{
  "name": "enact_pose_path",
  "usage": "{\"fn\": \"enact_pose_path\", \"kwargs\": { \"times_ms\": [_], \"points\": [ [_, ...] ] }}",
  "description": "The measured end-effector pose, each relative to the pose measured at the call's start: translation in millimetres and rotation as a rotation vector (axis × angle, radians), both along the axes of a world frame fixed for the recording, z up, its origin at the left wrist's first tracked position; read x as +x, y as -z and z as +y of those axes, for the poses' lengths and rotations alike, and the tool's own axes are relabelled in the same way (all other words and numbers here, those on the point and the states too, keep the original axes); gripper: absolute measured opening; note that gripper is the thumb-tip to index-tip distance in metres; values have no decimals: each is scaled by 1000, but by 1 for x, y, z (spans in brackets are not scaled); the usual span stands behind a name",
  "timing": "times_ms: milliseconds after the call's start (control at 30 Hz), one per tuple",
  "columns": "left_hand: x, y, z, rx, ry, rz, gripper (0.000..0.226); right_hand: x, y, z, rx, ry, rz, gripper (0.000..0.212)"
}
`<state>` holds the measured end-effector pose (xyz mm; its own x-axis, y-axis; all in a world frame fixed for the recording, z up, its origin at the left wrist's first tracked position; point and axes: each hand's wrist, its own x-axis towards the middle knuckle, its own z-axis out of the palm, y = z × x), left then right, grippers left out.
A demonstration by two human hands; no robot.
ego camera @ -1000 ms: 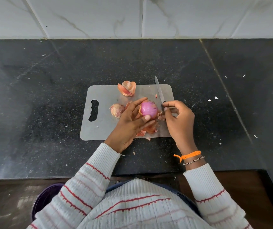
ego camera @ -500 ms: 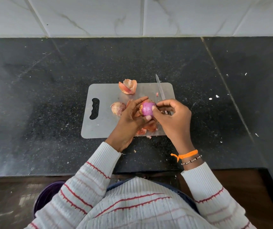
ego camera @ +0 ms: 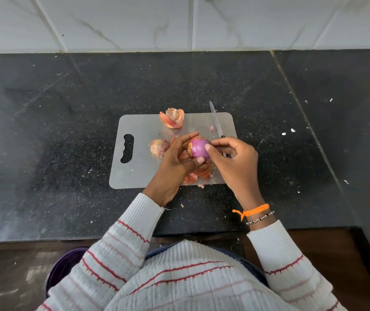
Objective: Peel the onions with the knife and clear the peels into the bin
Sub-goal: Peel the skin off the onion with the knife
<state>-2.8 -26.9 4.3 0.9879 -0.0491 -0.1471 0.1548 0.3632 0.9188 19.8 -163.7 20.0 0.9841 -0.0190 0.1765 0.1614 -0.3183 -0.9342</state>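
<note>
A half-peeled purple onion (ego camera: 198,149) is held just above the grey cutting board (ego camera: 139,173). My left hand (ego camera: 173,162) grips it from the left and below. My right hand (ego camera: 235,163) pinches the onion's right side with thumb and forefinger. The knife (ego camera: 215,121) lies on the board with its blade pointing away; its handle is partly hidden under my right hand. An unpeeled onion (ego camera: 159,148) sits on the board left of my left hand. Loose peels lie at the board's far edge (ego camera: 173,118) and near edge (ego camera: 190,178).
The board lies on a black stone counter (ego camera: 67,131) with small white specks, backed by a tiled wall. A purple bin (ego camera: 64,265) stands on the floor below the counter's front edge, at the lower left, partly hidden by my sleeve.
My right hand left the knife on the board and moved left onto the onion, where it now pinches the right side. My left hand kept holding the onion.
</note>
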Motion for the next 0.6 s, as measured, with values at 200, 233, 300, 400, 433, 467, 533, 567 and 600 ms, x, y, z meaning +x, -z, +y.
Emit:
{"fn": "enact_pose_path", "kwargs": {
  "times_ms": [200,233,300,400,433,467,533,567,600],
  "points": [
    [0,3,1,100,-15,-49,55,1,4,-1,-31,5,-54,6],
    [0,3,1,108,-15,-51,55,1,5,-2,-42,0,-64,5],
    [-1,3,0,117,-14,-51,55,3,7,-3,-67,-1,-76,3],
    [-1,3,-1,108,-9,-43,55,5,7,-6,-36,2,-42,5],
    [-1,3,0,106,-13,-38,55,5,7,-6,2,0,-10,7],
    [0,3,0,105,-16,-33,54,5,7,-6,46,-2,28,8],
    [1,3,0,104,-18,-29,54,4,7,-6,103,-8,74,7],
    [1,4,-1,103,-18,-27,54,3,7,-5,106,-9,75,5],
    [1,4,-1,103,-19,-23,54,3,7,-5,107,-8,73,4]
  ]
}}
